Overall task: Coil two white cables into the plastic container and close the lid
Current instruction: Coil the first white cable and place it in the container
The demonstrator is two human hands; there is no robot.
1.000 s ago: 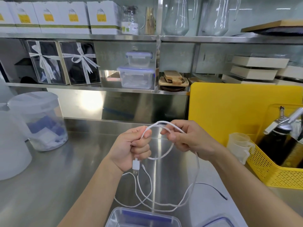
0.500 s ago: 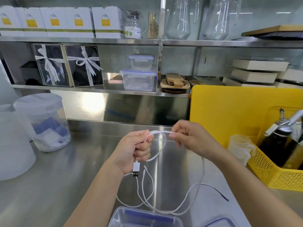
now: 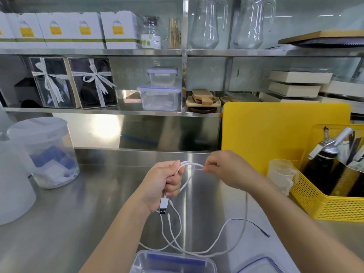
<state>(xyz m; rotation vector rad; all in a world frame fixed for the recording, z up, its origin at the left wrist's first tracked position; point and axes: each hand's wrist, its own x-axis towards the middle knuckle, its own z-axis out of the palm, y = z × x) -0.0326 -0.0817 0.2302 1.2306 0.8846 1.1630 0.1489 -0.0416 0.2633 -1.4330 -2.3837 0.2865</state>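
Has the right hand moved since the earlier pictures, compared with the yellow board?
Yes. The right hand, pinching the white cable, has drawn rightward, closer to the yellow board and away from the left hand.

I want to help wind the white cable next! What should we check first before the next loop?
1. Left hand grips the loops of the white cable: ok.
2. Right hand pinches the cable near the left hand: ok.
3. USB plug hangs free below the left hand: ok.
4. Loose cable trails on the counter, with crossing strands; knotted or not: cannot tell.
5. Plastic container sits open in front: ok.
6. Lid lies beside the container, only partly in view: ok.
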